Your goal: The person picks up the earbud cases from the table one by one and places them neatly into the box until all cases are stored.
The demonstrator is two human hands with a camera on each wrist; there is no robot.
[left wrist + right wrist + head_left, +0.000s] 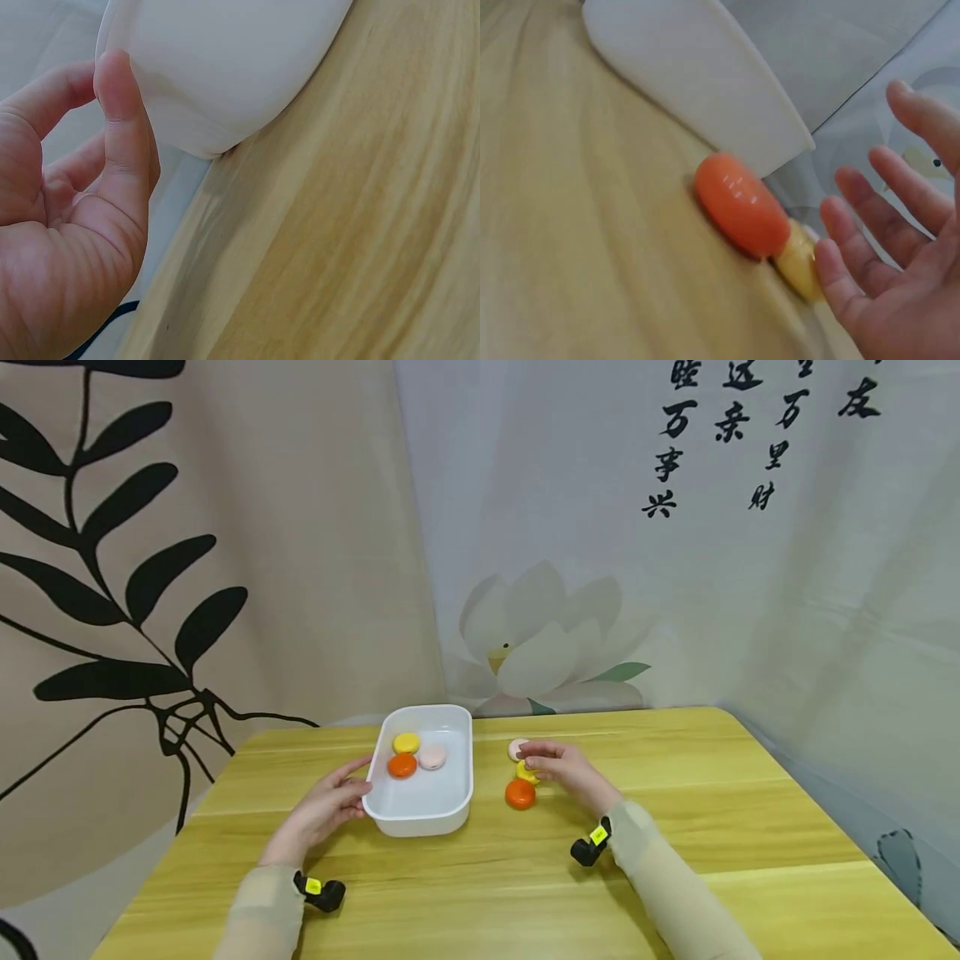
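A white rectangular tub [390, 821] stands on the table. In it lie a yellow round piece [407, 742], an orange one [402, 766] and a pale pink one [432, 757], all shaped like macarons. My left hand [327, 810] touches the tub's left side, thumb and fingertips at the wall. Right of the tub, a pale pink piece [516, 748], a yellow piece [526, 772] and a glossy orange piece [521, 794] form a short line. Over the pink and yellow ones reaches my right hand [566, 770]. Its fingers are spread around nothing in the right wrist view, beside the yellow piece [799, 262].
The wooden table [480, 902] has its far edge close to a hanging cloth [322, 568] printed with leaves, a lotus and dark characters. Each wrist carries a small black camera, one on the left [324, 894] and one on the right [588, 847].
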